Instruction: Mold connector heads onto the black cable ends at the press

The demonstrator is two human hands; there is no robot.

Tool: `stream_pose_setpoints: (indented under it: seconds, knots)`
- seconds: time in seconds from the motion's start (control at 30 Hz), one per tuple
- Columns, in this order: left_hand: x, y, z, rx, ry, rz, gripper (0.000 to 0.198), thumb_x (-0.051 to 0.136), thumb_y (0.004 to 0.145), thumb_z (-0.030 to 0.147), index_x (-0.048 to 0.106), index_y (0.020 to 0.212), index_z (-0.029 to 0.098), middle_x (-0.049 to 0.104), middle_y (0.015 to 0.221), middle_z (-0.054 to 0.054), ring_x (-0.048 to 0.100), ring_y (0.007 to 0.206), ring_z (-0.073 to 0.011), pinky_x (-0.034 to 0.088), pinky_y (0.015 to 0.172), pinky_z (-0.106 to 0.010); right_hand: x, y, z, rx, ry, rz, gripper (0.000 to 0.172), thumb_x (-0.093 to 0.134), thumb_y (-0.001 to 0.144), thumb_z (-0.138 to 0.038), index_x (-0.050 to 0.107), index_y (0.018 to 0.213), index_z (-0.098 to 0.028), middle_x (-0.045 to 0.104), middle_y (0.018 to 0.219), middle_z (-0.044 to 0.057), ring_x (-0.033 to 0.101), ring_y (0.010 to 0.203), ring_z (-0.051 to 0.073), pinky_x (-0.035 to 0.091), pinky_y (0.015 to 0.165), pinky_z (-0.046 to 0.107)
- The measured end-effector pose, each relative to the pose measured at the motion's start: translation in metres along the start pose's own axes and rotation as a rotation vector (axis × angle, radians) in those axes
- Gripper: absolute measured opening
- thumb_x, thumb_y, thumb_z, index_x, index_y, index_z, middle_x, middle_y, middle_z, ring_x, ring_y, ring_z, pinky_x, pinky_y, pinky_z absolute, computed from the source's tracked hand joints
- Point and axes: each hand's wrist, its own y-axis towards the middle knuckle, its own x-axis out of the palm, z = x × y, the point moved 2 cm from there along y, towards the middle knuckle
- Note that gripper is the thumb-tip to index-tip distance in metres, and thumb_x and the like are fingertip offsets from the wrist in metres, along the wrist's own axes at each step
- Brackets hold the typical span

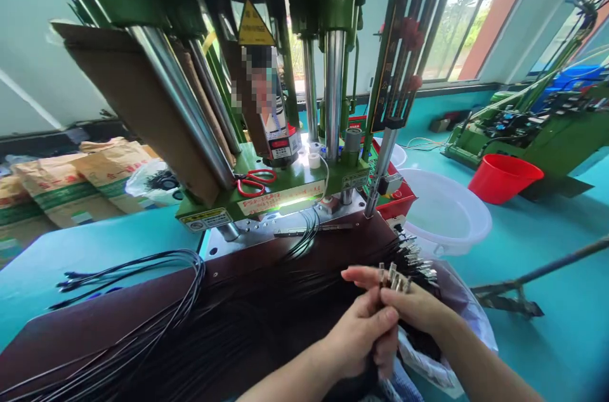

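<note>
My left hand [361,335] and my right hand [409,304] meet at the lower middle, both closed around a small bunch of black wires with metal terminals [394,276] whose tips stick up between the fingers. A larger bundle of terminal-tipped wires [419,259] lies just beyond my hands, over a plastic bag [464,319]. Many long black wires [157,319] sprawl across the dark brown worktop [76,326]. A few wires [307,231] lead into the lit die area of the green press machine [285,189].
Red-handled scissors [254,181] and a white tape roll [314,160] lie on the press base. A white basin [447,212] and a red bucket [504,177] stand on the teal floor to the right. Brown paper sacks [80,183] sit at left. Another green machine [533,129] stands at far right.
</note>
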Motion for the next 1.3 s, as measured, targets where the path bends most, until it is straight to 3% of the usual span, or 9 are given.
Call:
stream_pose_setpoints:
  seconds: [0.1, 0.23, 0.33, 0.47, 0.57, 0.73, 0.9, 1.13, 1.3]
  knots:
    - [-0.012, -0.004, -0.01, -0.04, -0.051, 0.139, 0.037, 0.059, 0.073, 0.052, 0.046, 0.081, 0.018, 0.033, 0.036, 0.011, 0.024, 0.026, -0.0035, 0.025, 0.03, -0.015, -0.01, 0.013, -0.005, -0.045, 0.087, 0.051, 0.05, 0.046, 0.086, -0.048, 0.045, 0.131, -0.027, 0.05, 0.131, 0.008, 0.04, 0.124, 0.025, 0.025, 0.105, 0.046]
    - [-0.018, -0.004, -0.008, 0.019, 0.01, 0.313, 0.042, 0.061, 0.07, 0.055, 0.049, 0.072, 0.015, 0.042, 0.038, 0.006, 0.034, 0.028, -0.0055, 0.03, 0.031, -0.018, -0.007, 0.031, -0.018, 0.062, -0.418, -0.133, 0.046, 0.039, 0.09, -0.044, 0.047, 0.13, -0.022, 0.047, 0.134, 0.007, 0.038, 0.125, 0.024, 0.024, 0.106, 0.043]
    - [-0.017, -0.003, -0.002, 0.11, 0.002, 0.461, 0.045, 0.063, 0.066, 0.056, 0.051, 0.07, 0.013, 0.048, 0.046, 0.003, 0.04, 0.035, -0.0064, 0.031, 0.033, -0.019, 0.004, 0.039, -0.024, 0.072, -0.682, -0.301, 0.063, 0.043, 0.087, -0.05, 0.033, 0.139, -0.015, 0.036, 0.142, 0.01, 0.033, 0.128, 0.024, 0.025, 0.106, 0.04]
    - [-0.015, -0.004, 0.001, 0.15, -0.064, 0.501, 0.045, 0.064, 0.065, 0.056, 0.049, 0.071, 0.014, 0.047, 0.047, 0.003, 0.04, 0.036, -0.0064, 0.03, 0.035, -0.02, 0.014, 0.048, -0.026, 0.071, -0.81, -0.447, 0.085, 0.061, 0.075, -0.052, 0.025, 0.141, -0.012, 0.028, 0.145, 0.012, 0.028, 0.131, 0.025, 0.024, 0.107, 0.037]
    - [-0.022, -0.007, 0.006, 0.159, -0.079, 0.51, 0.047, 0.066, 0.062, 0.057, 0.049, 0.072, 0.014, 0.046, 0.047, 0.005, 0.038, 0.034, -0.0051, 0.028, 0.033, -0.019, 0.005, 0.065, -0.02, 0.064, -0.778, -0.519, 0.068, 0.048, 0.084, -0.049, 0.029, 0.14, -0.016, 0.04, 0.139, 0.011, 0.038, 0.125, 0.023, 0.033, 0.102, 0.036]
    - [-0.046, -0.018, 0.029, 0.253, -0.057, 0.714, 0.048, 0.068, 0.059, 0.056, 0.045, 0.073, 0.017, 0.041, 0.044, 0.01, 0.03, 0.031, -0.0015, 0.02, 0.033, -0.017, -0.036, 0.112, 0.014, 0.063, -1.28, -0.025, 0.042, 0.038, 0.089, -0.02, 0.044, 0.13, -0.012, 0.05, 0.129, 0.013, 0.044, 0.12, 0.022, 0.035, 0.1, 0.036]
    - [-0.061, -0.027, 0.031, 0.264, 0.004, 0.806, 0.049, 0.065, 0.061, 0.059, 0.043, 0.073, 0.017, 0.039, 0.045, 0.01, 0.03, 0.033, -0.0017, 0.019, 0.034, -0.017, -0.038, 0.128, 0.037, 0.139, -1.464, -0.004, 0.042, 0.039, 0.069, 0.004, 0.057, 0.105, -0.008, 0.057, 0.109, 0.021, 0.05, 0.109, 0.03, 0.039, 0.09, 0.041]
    - [-0.061, -0.034, 0.025, 0.285, 0.092, 0.781, 0.043, 0.06, 0.068, 0.056, 0.043, 0.076, 0.017, 0.04, 0.049, 0.01, 0.031, 0.036, -0.0018, 0.023, 0.036, -0.018, -0.036, 0.084, 0.008, 0.288, -1.328, -0.088, 0.015, 0.043, 0.069, -0.012, 0.057, 0.07, -0.016, 0.062, 0.069, 0.005, 0.059, 0.067, 0.02, 0.042, 0.06, 0.029]
    - [-0.05, -0.028, 0.022, 0.239, 0.155, 0.698, 0.043, 0.061, 0.068, 0.055, 0.04, 0.081, 0.02, 0.036, 0.048, 0.012, 0.026, 0.034, -0.0014, 0.018, 0.033, -0.016, -0.029, 0.014, 0.023, 0.525, -0.472, 0.21, 0.042, 0.043, 0.07, -0.016, 0.054, 0.111, -0.018, 0.042, 0.047, -0.008, 0.031, 0.032, 0.007, 0.025, 0.031, 0.018]
